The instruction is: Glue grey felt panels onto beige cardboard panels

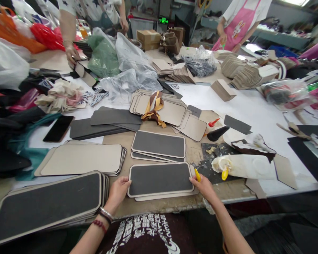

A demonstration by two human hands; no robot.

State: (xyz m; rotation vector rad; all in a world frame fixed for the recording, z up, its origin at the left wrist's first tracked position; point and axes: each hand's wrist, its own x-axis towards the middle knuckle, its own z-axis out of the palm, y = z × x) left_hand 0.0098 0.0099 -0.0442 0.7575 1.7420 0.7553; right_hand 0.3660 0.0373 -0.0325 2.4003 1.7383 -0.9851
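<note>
A rounded cardboard panel with a dark grey sheet on it [160,179] lies on another bare panel at the table's near edge. My left hand [118,192] holds its left end, fingers curled round the edge. My right hand [204,187] presses on its right end, and a small yellow tool [197,175] pokes out of that hand. Behind it lies a short stack of the same grey-faced panels [158,144].
A tall stack of grey-faced panels [47,204] sits at the near left, bare cardboard panels [82,159] behind it, dark grey sheets [106,121] and a phone [58,128] further back. A glue-smeared board [243,165] lies right. Two people work at the far side.
</note>
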